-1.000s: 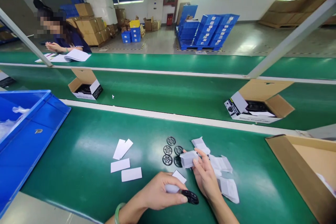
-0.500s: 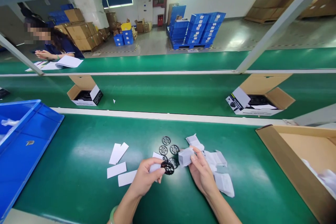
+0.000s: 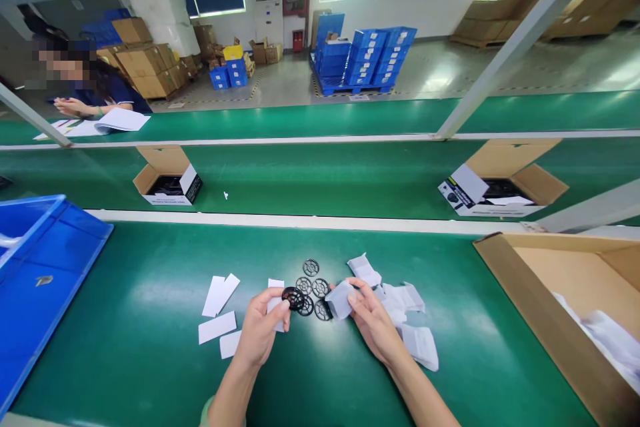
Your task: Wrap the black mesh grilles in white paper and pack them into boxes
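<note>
My left hand (image 3: 263,325) pinches a black spoked disc (image 3: 293,298) between thumb and fingers. A white card (image 3: 276,283) shows behind those fingers; whether it is gripped too I cannot tell. Several similar black discs (image 3: 311,267) lie flat on the green table, between my hands and just beyond. In my right hand (image 3: 373,320) is a small white pouch (image 3: 341,300), held by its right side with its other end toward the discs. More white pouches (image 3: 420,347) lie beside and behind that hand. Left of my left hand are several loose white cards (image 3: 217,327).
A blue bin (image 3: 60,267) stands at the left edge, a cardboard box (image 3: 530,320) with white wrapping at the right. Two open printed boxes (image 3: 170,199) (image 3: 500,210) sit on the green belt (image 3: 320,180) beyond the white rail. Across it, a person sits near papers (image 3: 120,120).
My left hand has drawn left with the black disc, uncovering discs on the table. My right hand keeps the pouch. The open boxes on the belt have shifted right; the view has shifted slightly.
</note>
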Demonstrator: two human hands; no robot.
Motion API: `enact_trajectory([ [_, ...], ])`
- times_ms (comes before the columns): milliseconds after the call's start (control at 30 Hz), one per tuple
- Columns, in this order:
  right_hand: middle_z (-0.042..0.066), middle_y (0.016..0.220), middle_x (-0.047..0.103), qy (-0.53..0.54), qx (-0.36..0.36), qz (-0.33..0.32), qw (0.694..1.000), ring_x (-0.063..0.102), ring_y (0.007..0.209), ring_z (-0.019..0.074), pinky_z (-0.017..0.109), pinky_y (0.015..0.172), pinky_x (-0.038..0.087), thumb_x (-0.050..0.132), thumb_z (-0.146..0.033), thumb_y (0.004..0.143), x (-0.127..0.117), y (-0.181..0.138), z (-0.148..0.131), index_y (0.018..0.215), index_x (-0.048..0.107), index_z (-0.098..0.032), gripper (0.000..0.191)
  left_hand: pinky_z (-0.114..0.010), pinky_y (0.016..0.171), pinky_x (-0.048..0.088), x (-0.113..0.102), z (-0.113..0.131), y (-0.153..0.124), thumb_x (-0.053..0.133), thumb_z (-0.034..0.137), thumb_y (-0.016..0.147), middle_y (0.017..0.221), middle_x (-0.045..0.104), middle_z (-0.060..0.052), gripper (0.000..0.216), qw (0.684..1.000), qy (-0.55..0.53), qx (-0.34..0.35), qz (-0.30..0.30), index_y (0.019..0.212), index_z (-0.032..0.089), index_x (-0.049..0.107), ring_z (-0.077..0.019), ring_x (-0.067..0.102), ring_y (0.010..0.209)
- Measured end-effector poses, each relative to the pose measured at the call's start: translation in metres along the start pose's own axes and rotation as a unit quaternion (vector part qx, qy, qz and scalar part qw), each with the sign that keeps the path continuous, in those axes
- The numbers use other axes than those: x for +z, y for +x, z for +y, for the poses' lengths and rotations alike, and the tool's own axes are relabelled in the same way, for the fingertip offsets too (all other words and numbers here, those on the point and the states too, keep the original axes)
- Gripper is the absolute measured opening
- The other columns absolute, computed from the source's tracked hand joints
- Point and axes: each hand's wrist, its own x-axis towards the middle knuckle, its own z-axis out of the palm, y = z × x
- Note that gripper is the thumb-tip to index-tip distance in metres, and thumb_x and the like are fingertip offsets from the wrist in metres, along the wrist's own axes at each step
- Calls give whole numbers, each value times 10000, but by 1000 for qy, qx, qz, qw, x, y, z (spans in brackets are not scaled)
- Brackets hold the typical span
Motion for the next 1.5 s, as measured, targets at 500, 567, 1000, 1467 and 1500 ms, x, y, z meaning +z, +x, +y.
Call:
enact_trajectory([
  [500, 88, 999, 652, 21, 21, 56, 998, 584, 1029, 289, 437, 887, 489, 830, -471, 670, -2, 1, 4, 1052, 566, -238, 519, -219, 501, 380, 9, -4, -4, 755, 546, 663, 542, 506, 24, 514, 996, 74, -46, -33, 877, 92, 644, -67, 435, 466],
  [567, 90, 1004, 646, 27, 16, 63, 998, 588, 1014, 291, 446, 880, 497, 826, -461, 674, -4, 1, 6, 1050, 572, -237, 506, -216, 490, 380, 9, -5, -5, 761, 565, 639, 545, 500, 27, 542, 995, 84, -49, -34, 883, 94, 651, -65, 430, 462],
  [1000, 61, 1015, 629, 50, 11, 93, 994, 599, 918, 247, 409, 866, 515, 842, -431, 650, -10, 3, 10, 1062, 600, -251, 511, -255, 693, 453, 20, 0, -15, 680, 333, 749, 863, 701, -105, 285, 973, 205, 23, -102, 898, 98, 740, -158, 593, 728],
  [1467, 37, 973, 616, 91, -28, 33, 995, 574, 950, 210, 331, 853, 475, 832, -421, 694, -7, 3, 4, 1053, 561, -237, 486, -248, 678, 381, 38, -11, -28, 642, 289, 751, 706, 623, -45, 175, 920, 330, 23, -210, 796, 143, 728, -145, 517, 673],
  [1500, 33, 969, 616, 93, -36, 20, 995, 574, 958, 207, 327, 859, 466, 825, -415, 708, -6, 3, 3, 1058, 550, -239, 479, -256, 706, 389, 37, -10, -27, 630, 298, 763, 749, 639, -56, 183, 917, 343, 9, -204, 800, 145, 722, -158, 536, 712],
])
